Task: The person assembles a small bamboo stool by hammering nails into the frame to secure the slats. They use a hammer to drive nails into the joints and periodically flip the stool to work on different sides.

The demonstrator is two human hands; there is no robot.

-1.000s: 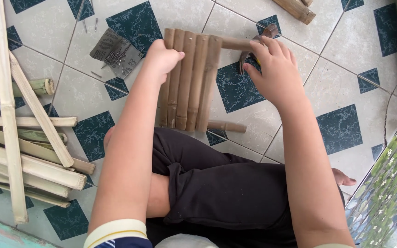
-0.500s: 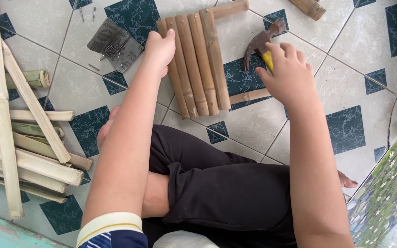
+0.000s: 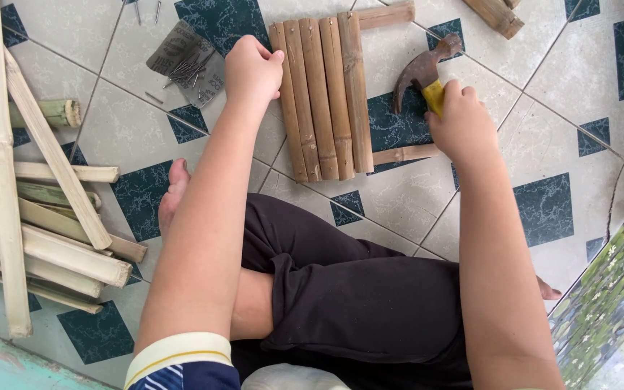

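The right hand (image 3: 464, 123) is closed around a yellow-handled hammer (image 3: 422, 72) with a rusty head. The left hand (image 3: 252, 68) rests with curled fingers on the edge of the bamboo panel (image 3: 323, 97), four slats on crossbars, on the tiled floor (image 3: 543, 144). Nails (image 3: 185, 68) lie on grey paper (image 3: 189, 61) nearby.

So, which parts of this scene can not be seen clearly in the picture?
- Hammer handle: head view, the right hand covers nearly all of it.
- Lower crosspiece under the bamboo panel: its middle is hidden by the slats, its right end by the hand.
- Left hand fingers: curled at the panel's left edge, tips not visible.
- Nails on the grey packet: too small to count.
- Bamboo strips: cut off by the left edge.
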